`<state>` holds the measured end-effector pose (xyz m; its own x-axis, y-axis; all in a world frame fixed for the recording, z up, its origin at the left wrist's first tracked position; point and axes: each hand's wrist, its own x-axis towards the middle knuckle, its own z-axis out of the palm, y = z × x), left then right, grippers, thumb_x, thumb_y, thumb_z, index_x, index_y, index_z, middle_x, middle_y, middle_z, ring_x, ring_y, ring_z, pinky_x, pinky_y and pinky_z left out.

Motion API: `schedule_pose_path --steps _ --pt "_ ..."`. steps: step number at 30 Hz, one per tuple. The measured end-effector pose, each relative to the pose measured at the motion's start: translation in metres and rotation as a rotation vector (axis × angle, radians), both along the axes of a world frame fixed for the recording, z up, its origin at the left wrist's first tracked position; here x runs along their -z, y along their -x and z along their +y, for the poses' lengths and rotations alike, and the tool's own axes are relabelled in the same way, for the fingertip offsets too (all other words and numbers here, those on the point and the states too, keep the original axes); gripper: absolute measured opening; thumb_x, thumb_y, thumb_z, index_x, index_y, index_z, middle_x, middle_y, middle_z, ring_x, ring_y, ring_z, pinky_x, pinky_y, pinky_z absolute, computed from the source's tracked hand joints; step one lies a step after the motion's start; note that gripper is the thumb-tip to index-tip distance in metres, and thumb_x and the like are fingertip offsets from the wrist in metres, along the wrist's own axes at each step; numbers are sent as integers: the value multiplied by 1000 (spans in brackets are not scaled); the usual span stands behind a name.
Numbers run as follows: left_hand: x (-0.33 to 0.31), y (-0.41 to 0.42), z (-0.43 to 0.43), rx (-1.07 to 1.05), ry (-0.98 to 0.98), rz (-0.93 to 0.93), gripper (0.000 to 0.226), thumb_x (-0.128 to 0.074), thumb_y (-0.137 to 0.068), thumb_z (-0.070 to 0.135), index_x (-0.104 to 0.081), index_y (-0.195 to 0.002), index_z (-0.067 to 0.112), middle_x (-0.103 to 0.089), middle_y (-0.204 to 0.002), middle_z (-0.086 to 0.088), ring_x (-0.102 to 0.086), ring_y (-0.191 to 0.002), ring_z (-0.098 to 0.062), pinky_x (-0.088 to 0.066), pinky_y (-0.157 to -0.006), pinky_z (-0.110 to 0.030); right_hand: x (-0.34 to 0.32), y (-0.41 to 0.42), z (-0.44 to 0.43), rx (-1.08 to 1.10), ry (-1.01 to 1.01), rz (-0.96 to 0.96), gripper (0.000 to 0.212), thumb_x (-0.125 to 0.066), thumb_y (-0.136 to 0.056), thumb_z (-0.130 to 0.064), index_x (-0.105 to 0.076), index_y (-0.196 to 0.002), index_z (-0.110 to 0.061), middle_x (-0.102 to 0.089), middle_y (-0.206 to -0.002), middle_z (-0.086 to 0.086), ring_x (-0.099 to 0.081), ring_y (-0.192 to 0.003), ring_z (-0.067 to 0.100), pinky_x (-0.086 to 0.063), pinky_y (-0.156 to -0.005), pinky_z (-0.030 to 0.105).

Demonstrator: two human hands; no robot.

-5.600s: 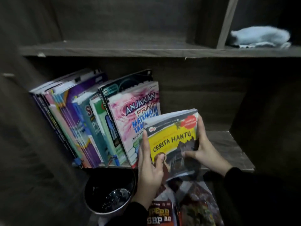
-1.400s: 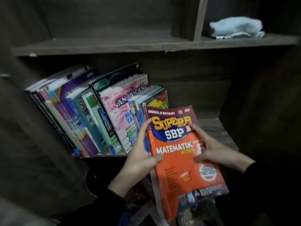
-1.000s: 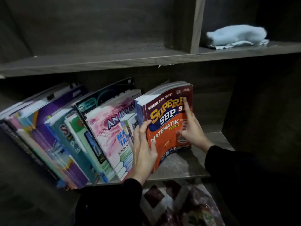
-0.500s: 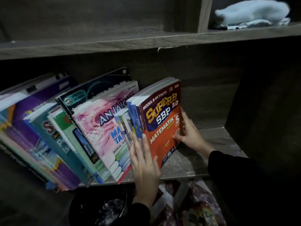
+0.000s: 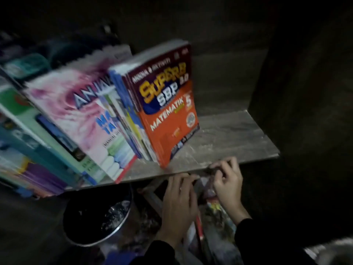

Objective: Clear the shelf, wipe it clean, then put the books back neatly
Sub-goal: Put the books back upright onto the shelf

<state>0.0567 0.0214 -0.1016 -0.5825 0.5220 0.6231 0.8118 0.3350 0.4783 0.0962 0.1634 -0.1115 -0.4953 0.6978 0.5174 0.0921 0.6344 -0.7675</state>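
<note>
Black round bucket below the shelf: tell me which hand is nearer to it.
Left. The left hand lies just right of the black round bucket, below the grey wooden shelf's front edge. The right hand is farther right, beyond the left hand, up near that edge.

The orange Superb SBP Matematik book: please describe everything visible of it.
The orange Matematik book is a glossy paperback: maroon top, yellow SUPERB, white SBP. It stands last on the right of the row on the shelf, tilted left against the neighbouring books, its lower corner near the front edge. Neither the left hand nor the right hand touches it.
</note>
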Motion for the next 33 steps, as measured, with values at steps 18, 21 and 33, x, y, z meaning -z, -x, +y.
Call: schedule_pose_path --steps 18,21,33 --pt "260 -75 35 -185 185 -1435 89 -72 -81 23 -13 -139 56 -43 -144 6 -52 -119 -15 -46 -99 -42 225 -104 55 -69 691 -978 108 -69 -70 -65 -2 -150 -40 -41 -149 6 -41 -132 30 -36 -105 37" --pt "270 -79 43 -268 144 -1481 93 -75 -80 31 -8 -140 54 -40 -142 12 -45 -127 -15 -42 -104 -43 233 -101 58 -120 890 -849 106 -67 -69 -67 -1 -148 -45 -45 -140 -9 -47 -123 17 -43 -88 14" --pt "292 -69 50 -351 -184 -1774 124 -86 -38 64 -38 -143 19 -54 -133 -3 -56 -117 -25 -48 -97 -49 264 -104 55 -123 1285 -615 60 -71 -83 -3 -42 -132 -20 -65 -91 -8 -64 -68 -1 -47 -51 8"
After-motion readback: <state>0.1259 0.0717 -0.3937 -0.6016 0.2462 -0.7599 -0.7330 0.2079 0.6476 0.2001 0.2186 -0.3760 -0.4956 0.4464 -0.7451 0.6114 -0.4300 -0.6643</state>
